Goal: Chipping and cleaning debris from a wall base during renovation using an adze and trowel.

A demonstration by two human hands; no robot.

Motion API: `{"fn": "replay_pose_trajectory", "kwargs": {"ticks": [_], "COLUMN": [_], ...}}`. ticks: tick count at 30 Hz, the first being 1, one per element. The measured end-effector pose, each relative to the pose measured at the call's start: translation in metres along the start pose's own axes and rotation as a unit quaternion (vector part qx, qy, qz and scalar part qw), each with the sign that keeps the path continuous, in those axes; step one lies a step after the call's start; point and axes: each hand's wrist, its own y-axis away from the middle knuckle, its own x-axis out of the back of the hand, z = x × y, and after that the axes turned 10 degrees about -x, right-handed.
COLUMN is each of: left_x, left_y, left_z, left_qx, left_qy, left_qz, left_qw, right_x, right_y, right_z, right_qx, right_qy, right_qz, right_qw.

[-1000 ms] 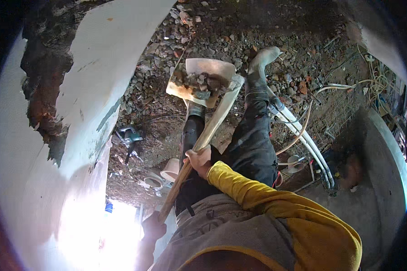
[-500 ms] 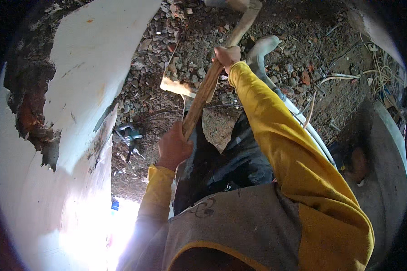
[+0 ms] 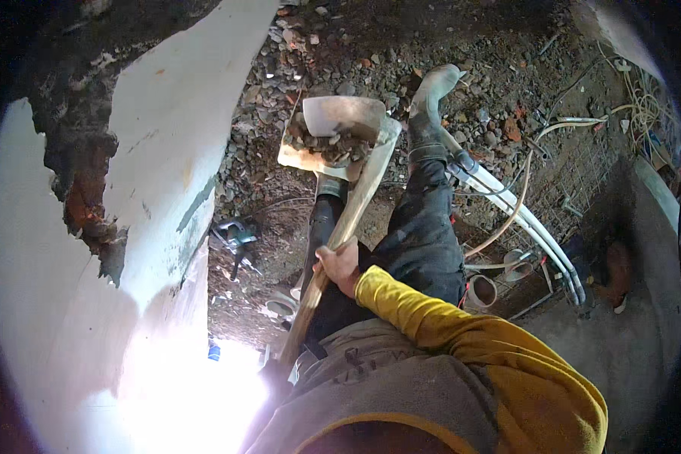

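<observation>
Left hand lost in glare

Ground = dirt w/ loose rubble all over, stones and brick bits thickest along the broken white wall. White pipes run diagonally across it at right, thin hose looping over them. Short pipe pieces lie near, one standing on end. Blue tool on dirt by the wall. Tangle of cables far right.
</observation>
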Motion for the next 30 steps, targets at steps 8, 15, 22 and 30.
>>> {"fn": "replay_pose_trajectory", "kwargs": {"ticks": [8,15,22,30], "left_x": [0.180,0.322,0.496,0.500], "left_y": [-0.160,-0.300,-0.351,-0.368], "left_z": [0.056,0.215,0.356,0.349], "left_qx": [-0.186,-0.297,-0.392,-0.365], "left_qy": [0.291,0.516,0.646,0.383], "left_qz": [0.098,0.065,-0.049,0.038], "left_qw": [0.933,0.800,0.654,0.848], "right_x": [0.062,0.174,0.286,0.350], "right_y": [-0.071,-0.037,0.018,0.013], "right_z": [-0.108,-0.314,-0.449,-0.493], "right_qx": [0.206,0.231,0.193,0.226], "right_qy": [-0.104,-0.169,-0.336,-0.435], "right_qz": [0.053,-0.009,-0.296,-0.347], "right_qw": [0.972,0.958,0.873,0.799]}}
